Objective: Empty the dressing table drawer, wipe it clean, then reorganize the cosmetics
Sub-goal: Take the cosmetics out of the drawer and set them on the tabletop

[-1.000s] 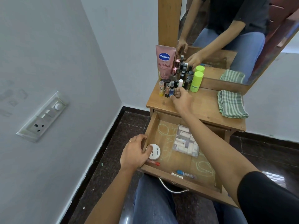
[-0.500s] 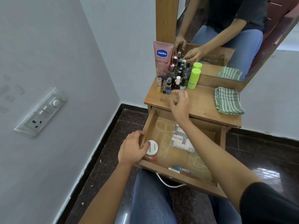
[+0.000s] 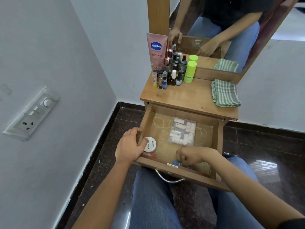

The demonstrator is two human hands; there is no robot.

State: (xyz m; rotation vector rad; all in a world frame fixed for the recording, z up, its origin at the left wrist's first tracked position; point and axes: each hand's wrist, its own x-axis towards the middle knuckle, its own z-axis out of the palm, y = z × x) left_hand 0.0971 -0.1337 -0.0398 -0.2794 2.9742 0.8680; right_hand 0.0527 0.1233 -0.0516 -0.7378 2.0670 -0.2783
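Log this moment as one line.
step: emptying drawer | left hand: grips drawer wall | right hand: at blue item, grip unclear | in drawer: tin, packet

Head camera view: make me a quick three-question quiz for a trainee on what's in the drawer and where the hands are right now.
1. What does the thumb of the left hand rest on?
2. Which hand is down by the blue-capped item at the front wall of the drawer? A. the left hand B. the right hand
3. True or false: the striped cloth lies inside the drawer.
Key: 1. The round white tub. 2. B. 3. False, it lies on the tabletop.
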